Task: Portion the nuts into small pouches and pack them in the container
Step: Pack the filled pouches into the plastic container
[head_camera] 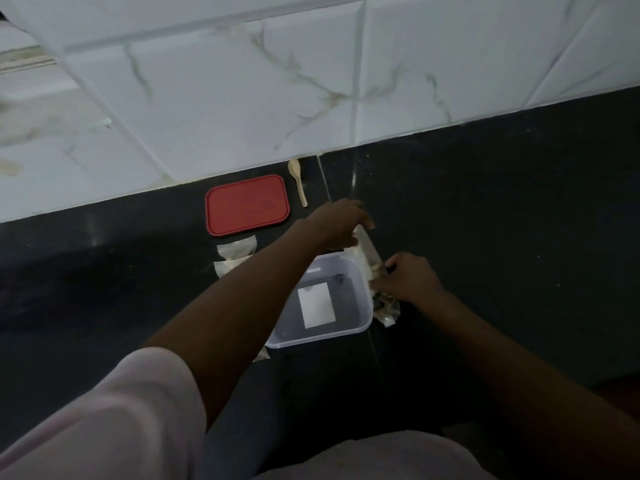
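A clear plastic container with a white label inside stands on the dark counter, lid off. My left hand reaches over its far corner and grips the top of a clear pouch of nuts. My right hand holds the same pouch lower down, at the container's right wall. Another pouch with nuts lies under my right wrist against the container. Two filled pouches lie to the left of the container, partly behind my left forearm.
A red lid lies flat near the tiled wall. A small pale spoon lies just right of it. A corner of one more pouch shows at the container's near left. Dark counter extends to the right.
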{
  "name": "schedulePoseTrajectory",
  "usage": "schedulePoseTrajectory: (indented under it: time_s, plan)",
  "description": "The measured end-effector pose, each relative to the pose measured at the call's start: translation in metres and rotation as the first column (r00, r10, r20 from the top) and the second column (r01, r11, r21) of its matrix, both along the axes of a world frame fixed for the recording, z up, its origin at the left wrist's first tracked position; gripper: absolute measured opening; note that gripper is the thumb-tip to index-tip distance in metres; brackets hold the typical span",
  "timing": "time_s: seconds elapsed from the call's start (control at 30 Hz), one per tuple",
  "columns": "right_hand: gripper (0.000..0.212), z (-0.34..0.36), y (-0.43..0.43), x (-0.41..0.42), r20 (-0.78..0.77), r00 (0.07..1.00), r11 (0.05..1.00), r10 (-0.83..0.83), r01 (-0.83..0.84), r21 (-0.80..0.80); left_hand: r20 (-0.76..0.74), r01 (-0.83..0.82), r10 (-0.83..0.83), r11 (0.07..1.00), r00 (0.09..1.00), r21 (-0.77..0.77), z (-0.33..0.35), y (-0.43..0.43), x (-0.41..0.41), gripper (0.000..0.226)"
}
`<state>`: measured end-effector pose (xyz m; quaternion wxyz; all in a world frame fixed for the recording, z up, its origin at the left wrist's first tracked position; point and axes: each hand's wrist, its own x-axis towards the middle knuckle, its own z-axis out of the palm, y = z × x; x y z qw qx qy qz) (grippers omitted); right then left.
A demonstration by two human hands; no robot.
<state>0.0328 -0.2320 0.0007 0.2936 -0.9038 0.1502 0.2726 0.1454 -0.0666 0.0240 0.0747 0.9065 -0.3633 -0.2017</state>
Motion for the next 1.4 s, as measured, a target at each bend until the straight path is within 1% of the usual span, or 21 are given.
schedulePoseTrajectory:
  time_s: [0.07,0.13,0.27,0.37,0.43,0.47,0.53,0.57,0.67,0.7,0.77,0.83,0.87,0.93,1.0,1.07,1.17,1.27,1.3,1.37,1.4]
  plan:
    - [0.026,-0.002,-0.001,0.002,-0.015,1.000,1.000,-0.008,0.008,-0.004,0.047,0.092,-0.098,0.989,0.994,0.115,-0.004,-0.007,0.001,0.055]
    - [0.021,-0.005,-0.001,0.005,-0.024,0.999,0.999,-0.029,0.029,0.019,0.061,0.135,-0.150,0.970,0.987,0.203,-0.006,-0.010,0.003,0.058]
    - [0.019,-0.006,-0.004,0.012,0.005,0.998,0.996,-0.062,0.062,0.063,0.052,0.175,-0.194,0.953,0.980,0.246,-0.009,-0.009,0.010,0.052]
    - [0.016,-0.002,-0.009,0.016,0.087,0.987,0.986,-0.133,0.124,0.111,0.094,0.162,-0.196,0.943,0.976,0.291,-0.009,-0.001,0.016,0.046]
    - [0.014,0.002,-0.014,0.021,0.156,0.961,0.964,-0.230,0.203,0.173,0.093,0.106,-0.132,0.964,0.987,0.246,-0.005,0.007,0.022,0.046]
    - [0.014,0.005,-0.016,0.023,0.175,0.943,0.943,-0.284,0.242,0.229,0.062,0.061,-0.073,0.980,0.995,0.187,0.000,0.012,0.025,0.046]
    - [0.017,0.015,-0.018,0.027,0.186,0.905,0.886,-0.383,0.303,0.353,-0.051,-0.074,0.075,0.997,0.996,0.022,0.013,0.023,0.031,0.041]
    - [0.019,0.020,-0.017,0.030,0.198,0.889,0.861,-0.414,0.311,0.403,-0.110,-0.152,0.145,0.987,0.983,-0.053,0.021,0.029,0.033,0.037]
    - [0.023,0.039,-0.012,0.037,0.185,0.875,0.793,-0.447,0.292,0.534,-0.207,-0.380,0.333,0.887,0.920,-0.261,0.047,0.051,0.030,0.029]
    - [0.026,0.044,-0.009,0.039,0.159,0.879,0.764,-0.449,0.285,0.578,-0.241,-0.453,0.391,0.834,0.888,-0.317,0.055,0.058,0.026,0.030]
    - [0.030,0.053,-0.006,0.038,0.108,0.896,0.699,-0.431,0.256,0.667,-0.377,-0.606,0.479,0.687,0.793,-0.402,0.065,0.077,0.014,0.032]
    - [0.032,0.060,-0.003,0.032,0.081,0.910,0.624,-0.407,0.212,0.752,-0.468,-0.704,0.527,0.562,0.710,-0.435,0.069,0.101,-0.004,0.033]
    - [0.033,0.063,0.000,0.028,0.066,0.912,0.585,-0.404,0.202,0.785,-0.487,-0.739,0.557,0.521,0.673,-0.427,0.069,0.114,-0.017,0.032]
    - [0.032,0.065,0.005,0.020,0.061,0.914,0.561,-0.401,0.193,0.805,-0.451,-0.781,0.638,0.500,0.624,-0.374,0.063,0.138,-0.047,0.030]
    - [0.032,0.064,0.013,0.014,0.106,0.921,0.627,-0.376,0.169,0.760,-0.386,-0.806,0.708,0.515,0.592,-0.291,0.058,0.153,-0.078,0.032]
    - [0.031,0.062,0.021,0.008,0.190,0.929,0.739,-0.318,0.117,0.664,-0.350,-0.823,0.745,0.519,0.568,-0.230,0.053,0.159,-0.104,0.032]
    - [0.026,0.064,0.030,0.001,0.312,0.926,0.874,-0.212,0.036,0.485,-0.321,-0.840,0.776,0.498,0.542,-0.216,0.045,0.161,-0.128,0.033]
    - [0.021,0.069,0.037,-0.005,0.405,0.907,0.943,-0.118,-0.025,0.331,-0.299,-0.840,0.786,0.486,0.541,-0.241,0.042,0.159,-0.140,0.039]
    - [0.020,0.071,0.039,-0.006,0.429,0.898,0.958,-0.095,-0.035,0.285,-0.304,-0.846,0.792,0.465,0.529,-0.259,0.042,0.158,-0.142,0.039]
    - [0.020,0.073,0.042,-0.009,0.465,0.884,0.976,-0.054,-0.052,0.212,-0.317,-0.859,0.806,0.413,0.499,-0.301,0.043,0.157,-0.144,0.034]
    - [0.020,0.073,0.044,-0.011,0.478,0.878,0.982,-0.034,-0.060,0.179,-0.312,-0.858,0.810,0.404,0.496,-0.316,0.044,0.155,-0.145,0.031]
